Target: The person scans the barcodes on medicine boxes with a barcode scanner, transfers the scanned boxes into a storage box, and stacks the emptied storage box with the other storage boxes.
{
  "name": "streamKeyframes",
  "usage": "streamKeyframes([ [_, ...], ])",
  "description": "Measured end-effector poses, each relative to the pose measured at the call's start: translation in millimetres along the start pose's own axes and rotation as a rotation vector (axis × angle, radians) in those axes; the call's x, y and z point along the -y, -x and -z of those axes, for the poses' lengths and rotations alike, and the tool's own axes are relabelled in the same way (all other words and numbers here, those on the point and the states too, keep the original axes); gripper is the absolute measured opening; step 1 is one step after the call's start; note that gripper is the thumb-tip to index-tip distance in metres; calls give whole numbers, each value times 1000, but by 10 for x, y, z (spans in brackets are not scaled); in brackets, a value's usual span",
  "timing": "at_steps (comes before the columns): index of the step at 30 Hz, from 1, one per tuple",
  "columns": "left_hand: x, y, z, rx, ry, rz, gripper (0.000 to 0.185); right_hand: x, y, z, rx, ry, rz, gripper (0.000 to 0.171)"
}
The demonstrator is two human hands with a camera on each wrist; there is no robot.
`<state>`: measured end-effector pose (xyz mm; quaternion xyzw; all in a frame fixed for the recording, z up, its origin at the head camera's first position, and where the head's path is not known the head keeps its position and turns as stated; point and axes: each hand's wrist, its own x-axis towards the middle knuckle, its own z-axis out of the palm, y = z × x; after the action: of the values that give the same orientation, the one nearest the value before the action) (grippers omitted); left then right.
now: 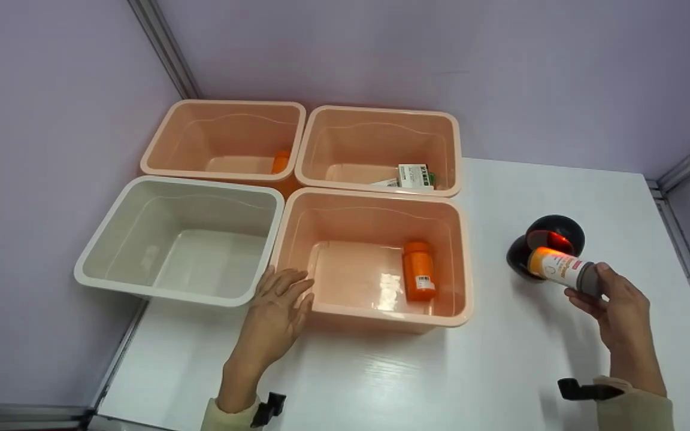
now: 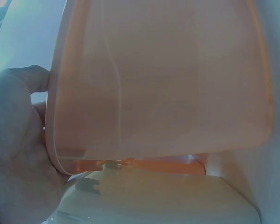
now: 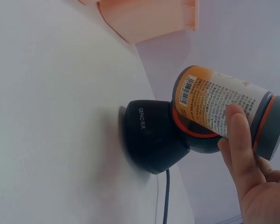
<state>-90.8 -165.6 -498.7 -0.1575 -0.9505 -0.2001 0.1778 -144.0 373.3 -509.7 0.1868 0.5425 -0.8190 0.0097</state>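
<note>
Pinching the bottle (image 1: 562,269) near its grey cap, the right hand (image 1: 617,311) suits this light, rigid, slick thing; the left hand (image 1: 276,311) rests spread against the peach bin (image 1: 375,320).

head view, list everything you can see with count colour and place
bins: three, peach, back left, back right and front right of a block of four
bin: one, white, front left
orange bottles: two, one lying in the front right bin, one in the back left
box: one, white and green, back right bin
scanner: one, black, glowing red, on the table
table: one, white
bottle: one, white and orange label, grey cap, held at the scanner
left hand: flat against the front right bin
right hand: grips the bottle
</note>
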Motion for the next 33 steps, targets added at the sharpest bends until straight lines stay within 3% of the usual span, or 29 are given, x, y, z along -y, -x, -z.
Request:
streamKeyframes([
  [10,0,7,3,-17,-10,-16,31,-4,7,-65,1,133,42,24],
  [16,10,8,-10,-31,-12,-32,30,1,-3,-68,-18,147,53,27],
  [24,8,6,-13,-17,-6,-16,31,-22,-16,-68,17,161,115,28],
  [33,0,8,-9,-15,5,-13,31,-74,-11,-97,-8,302,163,33],
])
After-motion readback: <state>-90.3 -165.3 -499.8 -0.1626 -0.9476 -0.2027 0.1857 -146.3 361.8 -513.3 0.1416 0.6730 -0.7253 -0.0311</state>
